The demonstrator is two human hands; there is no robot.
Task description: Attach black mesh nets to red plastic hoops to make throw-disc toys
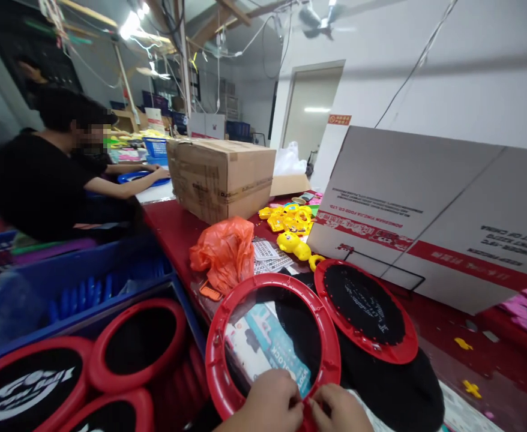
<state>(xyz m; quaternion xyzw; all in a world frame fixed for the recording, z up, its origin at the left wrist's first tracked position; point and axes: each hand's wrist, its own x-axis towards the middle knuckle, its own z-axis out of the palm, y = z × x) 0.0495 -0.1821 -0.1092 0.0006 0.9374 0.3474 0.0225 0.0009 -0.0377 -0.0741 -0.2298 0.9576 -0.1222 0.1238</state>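
My left hand (270, 403) and my right hand (340, 409) meet at the bottom edge of the view. Both pinch the near rim of an empty red plastic ring (216, 354), held tilted up. Through the ring I see a printed card and black cloth (396, 390). Just right of it lies a red ring filled with black fabric with white lettering (365, 309). Fingers of both hands are curled tight on the rim.
Orange plastic bag (225, 252), yellow plastic parts (290, 225) and a brown carton (221, 174) sit on the red table (168, 225). A large flattened white carton (430, 210) leans at right. Finished red-and-black discs (137, 342) fill a blue bin at left. A person in black (33, 180) sits beyond.
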